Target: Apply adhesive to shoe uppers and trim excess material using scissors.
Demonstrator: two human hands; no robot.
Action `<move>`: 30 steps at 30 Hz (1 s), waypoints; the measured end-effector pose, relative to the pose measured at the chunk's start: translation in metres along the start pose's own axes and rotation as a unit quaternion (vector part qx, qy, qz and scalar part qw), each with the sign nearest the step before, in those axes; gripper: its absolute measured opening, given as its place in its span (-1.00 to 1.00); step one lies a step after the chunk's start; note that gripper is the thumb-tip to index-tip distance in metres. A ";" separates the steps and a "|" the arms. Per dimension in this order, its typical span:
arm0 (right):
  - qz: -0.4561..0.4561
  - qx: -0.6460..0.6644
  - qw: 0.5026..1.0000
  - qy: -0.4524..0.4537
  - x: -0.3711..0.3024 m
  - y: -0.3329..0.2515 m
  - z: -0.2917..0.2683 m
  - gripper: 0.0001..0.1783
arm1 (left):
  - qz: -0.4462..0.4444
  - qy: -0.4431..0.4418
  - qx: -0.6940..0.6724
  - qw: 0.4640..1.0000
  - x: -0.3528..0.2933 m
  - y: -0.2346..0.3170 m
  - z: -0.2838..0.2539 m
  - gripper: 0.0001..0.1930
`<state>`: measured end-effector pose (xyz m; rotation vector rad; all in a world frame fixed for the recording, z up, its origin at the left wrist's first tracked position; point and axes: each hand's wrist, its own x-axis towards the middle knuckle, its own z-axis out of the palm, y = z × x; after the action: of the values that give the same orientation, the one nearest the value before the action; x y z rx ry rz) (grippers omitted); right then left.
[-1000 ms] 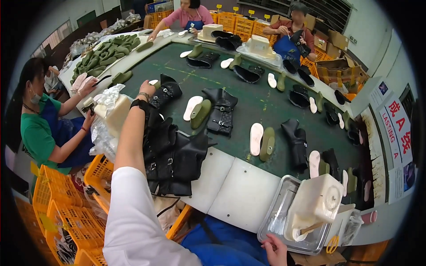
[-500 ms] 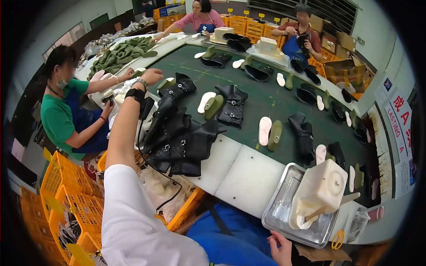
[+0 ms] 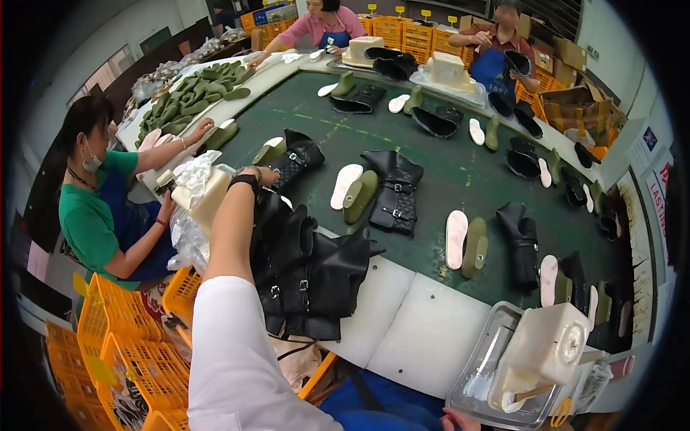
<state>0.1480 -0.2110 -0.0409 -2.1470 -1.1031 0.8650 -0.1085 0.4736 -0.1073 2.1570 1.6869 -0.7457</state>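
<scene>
My left hand [image 3: 267, 177] reaches across a pile of black boot uppers [image 3: 316, 280] to the near end of a quilted black boot upper [image 3: 296, 159] on the green belt. Its fingers are small and partly hidden, so whether they grip that upper cannot be told. Beyond the hand lie a white insole and an olive-green shoe last [image 3: 269, 152]. Only part of my right hand [image 3: 460, 420] shows at the lower edge, below a metal tray [image 3: 467, 381]; its fingers are mostly out of sight.
On the green belt [image 3: 424, 179] stand several sets of boot uppers, white insoles and green lasts. A cream container with a brush [image 3: 539, 352] sits in the tray, near yellow scissors [image 3: 562, 411]. Orange crates [image 3: 136, 345] stand at left. Co-workers sit at the left and far sides.
The view has shifted left and down. My left hand has come down from above the belt's left edge to the quilted upper. My right hand has sunk toward the lower edge.
</scene>
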 end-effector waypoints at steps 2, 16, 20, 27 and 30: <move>0.026 0.008 1.000 -0.012 0.003 0.000 0.000 -0.77 | 0.165 0.009 0.118 0.979 -0.001 -0.002 -0.001 -0.72; 0.002 -0.021 1.000 0.017 -0.004 -0.009 0.001 -0.77 | 0.099 0.110 -0.264 0.953 -0.009 -0.013 -0.004 -0.39; 0.020 0.011 1.000 0.011 -0.014 0.004 0.004 -0.77 | 0.211 0.144 -0.357 0.898 -0.049 -0.007 -0.026 -0.47; -0.066 0.020 0.997 0.042 -0.034 0.029 0.006 -0.75 | 0.349 0.135 -0.375 0.848 -0.173 0.040 -0.034 -0.45; -0.088 0.005 0.995 0.043 -0.040 0.034 0.003 -0.75 | 0.391 0.167 -0.225 0.877 -0.251 0.090 0.004 -0.33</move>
<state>0.1435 -0.2614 -0.0557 -2.0228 -1.2197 0.6892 -0.0666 0.2459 0.0251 2.3770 0.8079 0.2375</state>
